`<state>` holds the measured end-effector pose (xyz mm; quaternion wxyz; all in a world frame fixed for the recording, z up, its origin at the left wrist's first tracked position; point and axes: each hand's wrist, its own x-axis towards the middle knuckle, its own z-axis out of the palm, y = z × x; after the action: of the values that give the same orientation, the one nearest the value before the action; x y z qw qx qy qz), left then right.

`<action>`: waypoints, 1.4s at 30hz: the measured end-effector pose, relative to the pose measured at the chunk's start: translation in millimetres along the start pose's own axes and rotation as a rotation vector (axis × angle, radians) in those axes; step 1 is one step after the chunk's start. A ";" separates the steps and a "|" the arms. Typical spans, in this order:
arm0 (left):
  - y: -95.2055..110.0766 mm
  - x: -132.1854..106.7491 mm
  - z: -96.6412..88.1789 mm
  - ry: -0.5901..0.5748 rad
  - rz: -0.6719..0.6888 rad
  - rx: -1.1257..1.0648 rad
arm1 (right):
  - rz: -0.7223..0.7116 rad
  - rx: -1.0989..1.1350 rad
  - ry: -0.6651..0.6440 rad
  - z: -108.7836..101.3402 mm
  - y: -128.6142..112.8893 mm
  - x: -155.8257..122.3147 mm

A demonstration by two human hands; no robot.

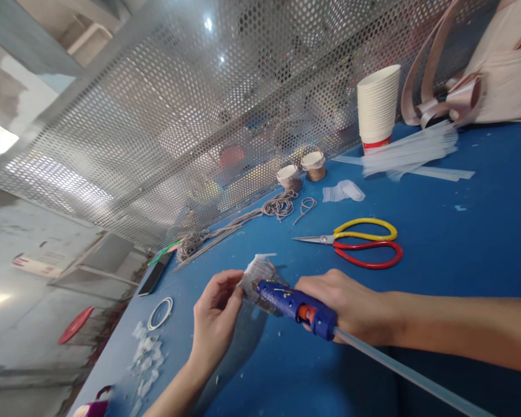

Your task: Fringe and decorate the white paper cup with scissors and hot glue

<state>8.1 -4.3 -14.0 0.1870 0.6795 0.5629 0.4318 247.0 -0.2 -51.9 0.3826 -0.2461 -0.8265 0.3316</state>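
Above the table [460,249], pinching small whitish piece [257,269] with left hand [216,315], gripping glue gun [286,300] with right hand [345,298]. Apparently gluing, likely needing steady aim.

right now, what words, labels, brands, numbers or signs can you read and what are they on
No text can be read.
Blue glue gun: marks too small to read.
Stack of paper cups: any print on the red band is too small.
Pale board at left: marks too blurred.
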 end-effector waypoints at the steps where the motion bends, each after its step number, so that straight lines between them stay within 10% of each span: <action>1: 0.1 -0.1 -0.3 0.003 0.004 0.001 | 0.010 -0.004 0.007 0.0 0.4 -0.1; 42: 6.4 -4.3 3.2 0.087 0.133 0.119 | 0.051 -0.109 -0.057 -0.3 -7.4 -1.2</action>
<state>14.5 -9.4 -12.6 0.0929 0.7059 0.5487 0.4382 246.8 -5.8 -46.9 0.3365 -0.2779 -0.8474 0.3025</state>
